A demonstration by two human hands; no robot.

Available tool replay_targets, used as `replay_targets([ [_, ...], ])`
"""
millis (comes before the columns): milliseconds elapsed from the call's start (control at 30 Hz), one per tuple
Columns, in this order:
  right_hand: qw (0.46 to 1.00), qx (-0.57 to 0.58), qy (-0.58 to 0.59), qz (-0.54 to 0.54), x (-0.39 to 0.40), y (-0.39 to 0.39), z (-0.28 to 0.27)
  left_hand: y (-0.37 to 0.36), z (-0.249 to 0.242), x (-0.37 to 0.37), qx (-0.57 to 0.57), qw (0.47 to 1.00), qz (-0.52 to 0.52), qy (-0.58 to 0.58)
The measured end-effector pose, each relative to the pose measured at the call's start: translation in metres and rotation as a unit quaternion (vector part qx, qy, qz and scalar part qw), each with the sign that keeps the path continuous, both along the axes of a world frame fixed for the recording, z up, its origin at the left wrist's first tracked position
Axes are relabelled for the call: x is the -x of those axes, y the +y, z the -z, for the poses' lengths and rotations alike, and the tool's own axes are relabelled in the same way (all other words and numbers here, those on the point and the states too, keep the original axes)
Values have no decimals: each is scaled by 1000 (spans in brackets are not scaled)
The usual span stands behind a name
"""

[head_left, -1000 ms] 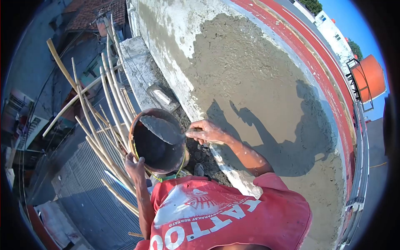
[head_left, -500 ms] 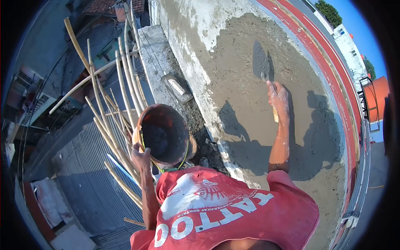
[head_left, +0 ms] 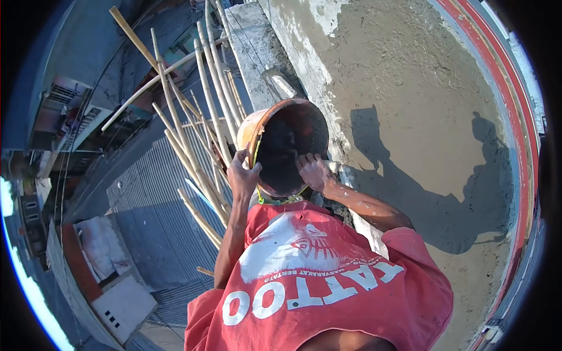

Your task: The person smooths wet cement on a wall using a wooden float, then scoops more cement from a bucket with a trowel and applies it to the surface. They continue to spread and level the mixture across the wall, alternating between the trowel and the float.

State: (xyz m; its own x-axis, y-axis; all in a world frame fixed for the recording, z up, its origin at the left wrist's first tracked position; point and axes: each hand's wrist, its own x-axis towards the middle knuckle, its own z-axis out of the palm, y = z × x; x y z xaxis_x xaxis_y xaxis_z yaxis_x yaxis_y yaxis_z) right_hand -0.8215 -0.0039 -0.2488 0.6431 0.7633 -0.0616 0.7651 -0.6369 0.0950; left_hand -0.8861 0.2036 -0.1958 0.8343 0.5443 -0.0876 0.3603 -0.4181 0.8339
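Note:
My left hand (head_left: 243, 174) is closed on the near-left rim of an orange-brown bucket (head_left: 250, 128), which is tilted so its dark mouth faces me. At the right side of that mouth is my right hand (head_left: 316, 172), wrapped round a trowel whose pale handle end (head_left: 334, 166) sticks out past the fist. The blade is lost in the dark inside of the bucket, and how much mortar lies in there is hard to make out. To the right stretches a wall coated with wet grey plaster (head_left: 404, 76), with my shadow on it.
Several bamboo poles (head_left: 181, 128) rise on the left, above a corrugated roof (head_left: 152, 210) well below. A rough concrete ledge (head_left: 249, 44) runs beside the wall, with a pale-topped float-like block (head_left: 282, 83) on it. A red band (head_left: 497, 61) edges the plaster.
My right hand has come down from the plastered wall with the trowel and into the bucket's mouth. The left hand keeps its hold on the bucket; the view has shifted.

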Motion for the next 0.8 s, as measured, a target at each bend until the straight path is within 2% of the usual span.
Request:
replay_targets([
  [67,999,18,22,-45,6,-14,-4,-9,-16,-5,1,1000,11,8],
  [133,999,47,7,16,-8,-8,-4,-17,-19,-7,-16,1000,12,9],
  [200,983,120,-83,114,-31,-4,4,-25,-23,-10,-32,998,25,47],
  [267,990,95,73,70,-33,-5,4,-34,-26,-11,-33,998,41,43],
  [333,966,27,243,80,-25,-1,3,-36,-24,-11,-38,997,69,25],
  [367,967,23,243,79,-20,1,7,-37,-23,-10,-20,996,68,44],
  [433,930,-73,336,127,-14,-5,21,-32,-16,-11,-10,994,77,72],
  [467,929,-69,342,121,-12,-9,27,-29,-16,-11,-13,994,76,78],
  [533,902,-161,370,156,-11,-8,40,-19,-26,-14,31,989,40,142],
  [567,895,-140,381,187,-13,-6,15,-11,-3,-8,0,999,30,34],
  [600,886,-116,392,219,-14,-5,-11,-5,-1,-8,42,999,13,31],
  [667,902,-174,336,206,-15,-14,-10,5,7,-9,31,999,-6,5],
  [733,924,-265,227,155,-16,-17,-2,14,15,-12,82,996,-24,-18],
  [767,927,-173,268,197,-23,-14,-11,18,16,-14,92,994,-36,-40],
  [800,930,-172,262,193,-29,-9,-22,23,19,-15,107,993,-42,-41],
])
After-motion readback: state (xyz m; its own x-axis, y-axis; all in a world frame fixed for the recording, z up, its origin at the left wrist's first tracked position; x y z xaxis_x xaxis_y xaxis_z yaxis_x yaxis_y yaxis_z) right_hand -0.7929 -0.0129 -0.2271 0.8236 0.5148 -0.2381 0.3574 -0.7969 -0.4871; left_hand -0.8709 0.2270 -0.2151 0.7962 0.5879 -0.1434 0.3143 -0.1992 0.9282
